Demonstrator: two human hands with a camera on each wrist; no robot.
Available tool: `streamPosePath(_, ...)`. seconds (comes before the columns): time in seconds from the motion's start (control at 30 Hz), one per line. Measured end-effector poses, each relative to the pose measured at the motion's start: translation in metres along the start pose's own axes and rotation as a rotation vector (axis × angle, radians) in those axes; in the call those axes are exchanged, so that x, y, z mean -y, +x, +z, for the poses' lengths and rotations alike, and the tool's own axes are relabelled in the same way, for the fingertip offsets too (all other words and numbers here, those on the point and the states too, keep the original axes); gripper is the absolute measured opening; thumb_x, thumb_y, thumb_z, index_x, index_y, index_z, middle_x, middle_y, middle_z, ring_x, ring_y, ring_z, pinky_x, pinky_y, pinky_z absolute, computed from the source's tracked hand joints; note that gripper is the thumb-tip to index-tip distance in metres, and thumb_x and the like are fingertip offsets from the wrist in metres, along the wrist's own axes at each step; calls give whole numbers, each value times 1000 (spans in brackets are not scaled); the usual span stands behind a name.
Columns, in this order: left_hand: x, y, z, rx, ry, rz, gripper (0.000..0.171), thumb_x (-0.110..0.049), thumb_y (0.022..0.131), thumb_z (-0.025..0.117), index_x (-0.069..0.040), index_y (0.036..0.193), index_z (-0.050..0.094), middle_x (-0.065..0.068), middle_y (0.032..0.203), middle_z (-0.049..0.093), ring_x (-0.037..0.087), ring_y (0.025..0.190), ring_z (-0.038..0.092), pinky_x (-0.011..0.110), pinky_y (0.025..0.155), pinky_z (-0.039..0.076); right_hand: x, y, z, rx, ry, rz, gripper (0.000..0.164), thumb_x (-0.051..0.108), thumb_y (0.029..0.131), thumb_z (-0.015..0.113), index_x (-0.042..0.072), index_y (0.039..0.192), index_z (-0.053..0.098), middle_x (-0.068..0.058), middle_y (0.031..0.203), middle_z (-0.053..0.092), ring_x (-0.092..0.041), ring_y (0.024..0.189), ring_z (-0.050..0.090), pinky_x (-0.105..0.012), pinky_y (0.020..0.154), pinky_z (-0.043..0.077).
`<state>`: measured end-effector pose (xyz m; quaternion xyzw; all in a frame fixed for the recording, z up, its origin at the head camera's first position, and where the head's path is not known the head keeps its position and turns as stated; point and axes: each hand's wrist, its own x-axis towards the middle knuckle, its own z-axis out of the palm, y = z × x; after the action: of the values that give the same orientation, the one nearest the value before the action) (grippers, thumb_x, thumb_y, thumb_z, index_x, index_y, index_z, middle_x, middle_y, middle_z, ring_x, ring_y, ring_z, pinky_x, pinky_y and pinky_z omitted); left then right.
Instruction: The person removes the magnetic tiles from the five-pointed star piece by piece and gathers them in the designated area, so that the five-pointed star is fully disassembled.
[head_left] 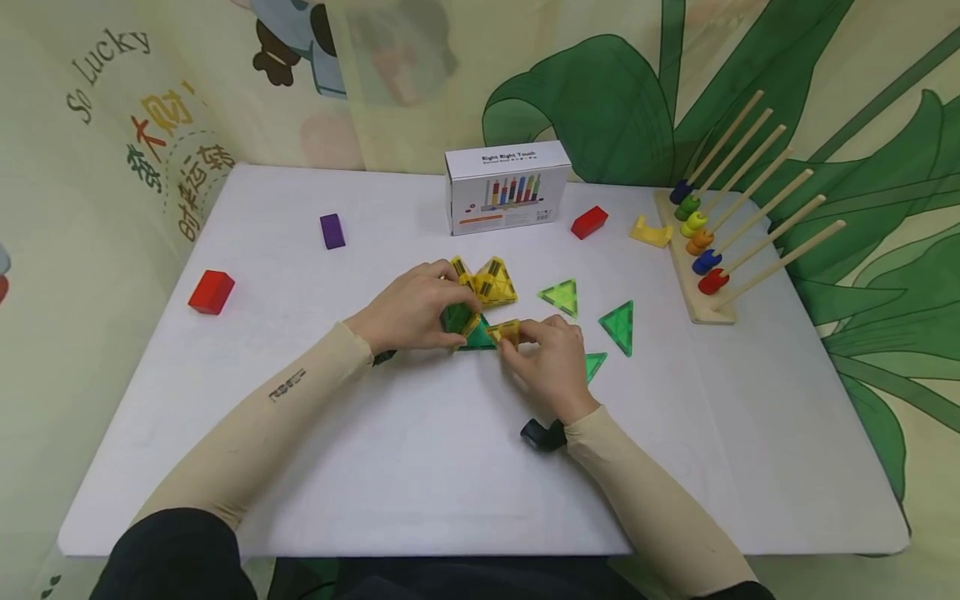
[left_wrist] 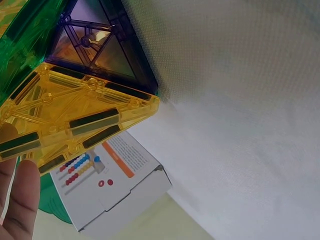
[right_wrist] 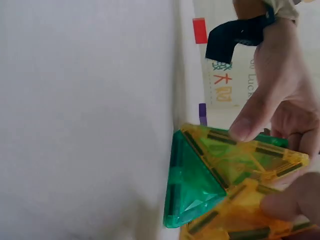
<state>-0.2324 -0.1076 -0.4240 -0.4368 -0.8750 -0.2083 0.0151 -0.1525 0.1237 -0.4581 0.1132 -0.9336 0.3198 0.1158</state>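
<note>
The step in hand looks like joining triangular tiles edge to edge: the left hand [head_left: 412, 308] steadies the cluster [head_left: 495, 283] while the right hand [head_left: 551, 358] offers up another piece. The left hand grips, its thumb pressed on one yellow tile [right_wrist: 237, 162] and its fingers bent behind; the right hand pinches a second yellow tile [head_left: 502, 332]. Whether that one touches the green tile [right_wrist: 195, 187] beside it, I cannot tell. The next move seems to call for lining up the edges gently, with the left hand holding firm so nothing shifts.

The cluster is in front of the box [head_left: 508, 196], on its near side and a little apart from it. Its tiles are translucent and ribbed, with dark bars along the edges, perhaps magnets. In the left wrist view a purple tile [left_wrist: 87, 42] meets a yellow one at an angle. Loose green tiles [head_left: 618, 327] lie flat, forward and right of the box.
</note>
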Motion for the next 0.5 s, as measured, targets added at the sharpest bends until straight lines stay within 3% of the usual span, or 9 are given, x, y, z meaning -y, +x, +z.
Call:
streamPosePath(0.13, 0, 0, -1, 10, -1, -4, 44, -32, 75, 95, -18, 113, 77, -3, 106, 76, 20, 104, 55, 40, 95, 49, 0, -9, -5, 235, 96, 1, 11, 17, 88, 82, 7, 89, 76, -6, 81, 76, -19, 79, 62, -35, 77, 50)
streamPosePath(0.3, 0, 0, -1, 8, -13, 0, 44, -30, 75, 94, -18, 113, 77, -3, 106, 77, 21, 105, 55, 41, 97, 48, 3, -22, 0, 564, 203, 23, 18, 16, 89, 81, 8, 102, 71, 1, 82, 74, -6, 74, 62, -24, 70, 51)
streamPosePath(0.4, 0, 0, -1, 6, -18, 5, 44, -30, 75, 95, -18, 113, 77, -3, 106, 77, 21, 106, 55, 41, 98, 48, 8, -27, 3, 627, 196, 16, 25, 16, 87, 82, 8, 109, 72, 4, 79, 71, -6, 74, 60, -23, 71, 48)
streamPosePath(0.5, 0, 0, -1, 4, -23, 9, 43, -29, 76, 94, -18, 114, 77, -3, 107, 77, 21, 107, 55, 41, 99, 48, 14, -30, 7, 603, 122, -13, 25, 20, 85, 84, 11, 107, 74, 9, 74, 64, -8, 74, 54, -25, 73, 44)
